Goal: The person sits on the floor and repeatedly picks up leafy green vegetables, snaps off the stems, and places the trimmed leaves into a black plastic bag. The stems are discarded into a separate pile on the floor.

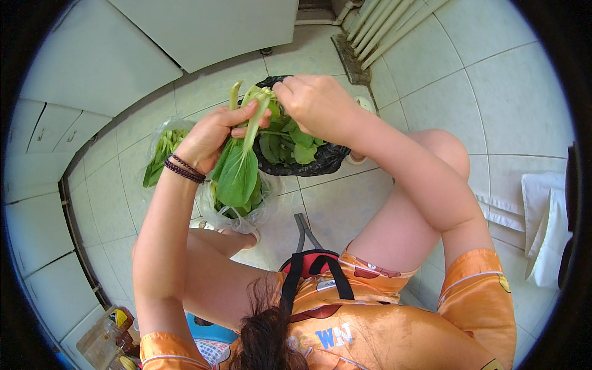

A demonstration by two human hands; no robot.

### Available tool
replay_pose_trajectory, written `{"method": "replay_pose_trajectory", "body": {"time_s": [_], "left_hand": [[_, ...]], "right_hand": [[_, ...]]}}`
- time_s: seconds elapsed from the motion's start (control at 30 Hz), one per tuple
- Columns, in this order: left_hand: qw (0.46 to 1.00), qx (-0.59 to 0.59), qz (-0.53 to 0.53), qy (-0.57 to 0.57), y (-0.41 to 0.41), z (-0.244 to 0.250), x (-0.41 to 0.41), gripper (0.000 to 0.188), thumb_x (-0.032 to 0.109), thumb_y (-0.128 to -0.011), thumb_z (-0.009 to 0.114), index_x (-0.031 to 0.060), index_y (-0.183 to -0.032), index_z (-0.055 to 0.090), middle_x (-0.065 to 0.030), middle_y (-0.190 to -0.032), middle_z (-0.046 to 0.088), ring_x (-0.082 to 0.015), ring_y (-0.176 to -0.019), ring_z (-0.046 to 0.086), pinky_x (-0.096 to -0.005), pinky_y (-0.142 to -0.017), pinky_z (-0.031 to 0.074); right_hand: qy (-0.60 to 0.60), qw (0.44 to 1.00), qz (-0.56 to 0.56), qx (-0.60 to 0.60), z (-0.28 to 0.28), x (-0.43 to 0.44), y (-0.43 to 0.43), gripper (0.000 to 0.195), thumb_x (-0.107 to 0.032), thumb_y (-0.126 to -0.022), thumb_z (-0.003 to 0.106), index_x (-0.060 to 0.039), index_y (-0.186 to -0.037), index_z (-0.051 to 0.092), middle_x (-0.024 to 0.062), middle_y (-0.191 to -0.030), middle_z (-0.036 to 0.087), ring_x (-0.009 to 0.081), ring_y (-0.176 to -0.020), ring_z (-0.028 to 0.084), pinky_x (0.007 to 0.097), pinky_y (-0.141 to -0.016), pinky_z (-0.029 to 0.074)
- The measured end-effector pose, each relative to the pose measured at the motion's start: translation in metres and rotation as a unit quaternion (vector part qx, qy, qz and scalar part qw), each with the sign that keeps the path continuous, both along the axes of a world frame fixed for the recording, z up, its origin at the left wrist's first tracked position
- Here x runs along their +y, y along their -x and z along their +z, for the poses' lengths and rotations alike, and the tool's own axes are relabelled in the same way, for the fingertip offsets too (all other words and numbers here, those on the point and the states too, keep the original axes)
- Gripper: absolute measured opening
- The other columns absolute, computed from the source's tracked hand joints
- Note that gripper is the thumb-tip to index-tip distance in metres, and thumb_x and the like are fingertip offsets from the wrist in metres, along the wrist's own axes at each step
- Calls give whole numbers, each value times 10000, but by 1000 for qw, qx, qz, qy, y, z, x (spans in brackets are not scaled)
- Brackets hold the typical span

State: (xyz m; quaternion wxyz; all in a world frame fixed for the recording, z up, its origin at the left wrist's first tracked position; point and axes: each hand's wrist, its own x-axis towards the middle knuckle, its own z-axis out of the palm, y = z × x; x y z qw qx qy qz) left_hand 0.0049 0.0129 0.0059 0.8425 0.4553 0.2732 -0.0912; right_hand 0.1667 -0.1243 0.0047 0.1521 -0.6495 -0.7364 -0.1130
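Note:
My left hand [226, 122] grips a head of bok choy [238, 178], its green leaves hanging down towards me and its pale stalks pointing up and away. A single stalk sticks up beside the thumb. My right hand [314, 104] is curled, with thumb and forefinger pinched at the root end of the bok choy; the other fingertips are hidden. Below both hands is a container lined with a black plastic bag [319, 165], with loose green leaves [300, 143] inside. Under the held leaves, a clear plastic bag [238, 217] of greens sits on the floor.
Another clear bag of greens [164, 150] lies left of my left wrist. White cabinets [115, 51] run along the left and far side. Pipes [379, 27] rise at the far right corner. A white cloth [545, 226] hangs at right. Plastic containers [104, 340] stand at lower left.

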Motion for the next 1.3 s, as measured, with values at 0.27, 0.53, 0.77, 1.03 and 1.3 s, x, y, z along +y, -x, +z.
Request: {"method": "replay_pose_trajectory", "body": {"time_s": [0.27,0.53,0.77,1.03,1.3], "left_hand": [[1000,2,26,8,0,8,-1,300,270,-960,512,-8,-1037,594,30,-783,572,2,-489,344,-160,-499,374],[1000,1,1,-10,10,1,12,296,269,-965,498,-6,-1037,578,3,-847,599,-10,-525,387,-175,-527,395],[996,5,85,-27,4,-3,-4,388,333,-974,458,-21,-1105,546,-88,-968,627,-174,-875,619,-263,-768,505],[999,-27,11,30,-4,1,-17,435,380,-969,449,-25,-1103,532,-115,-989,630,-205,-844,653,-320,-770,544],[997,-56,23,-50,-1,1,-18,337,310,-948,532,20,-1119,557,20,-815,543,-68,-658,467,-199,-623,410]], "right_hand": [[-18,994,18,-108,6,1,-6,247,-56,-688,598,26,-921,593,94,-801,603,225,-747,616,321,-632,516],[51,996,-58,-50,6,0,-31,98,-43,-684,626,31,-747,644,154,-750,648,244,-687,660,319,-580,530],[203,681,-68,701,20,-3,1,245,-181,-886,618,62,-919,612,97,-749,642,146,-632,625,257,-601,507],[139,792,-133,580,7,2,16,262,-180,-816,663,62,-730,616,136,-613,616,187,-546,621,291,-533,504],[30,927,-97,361,22,0,-7,196,-158,-844,582,30,-867,629,190,-749,629,338,-682,614,427,-641,472]]}}
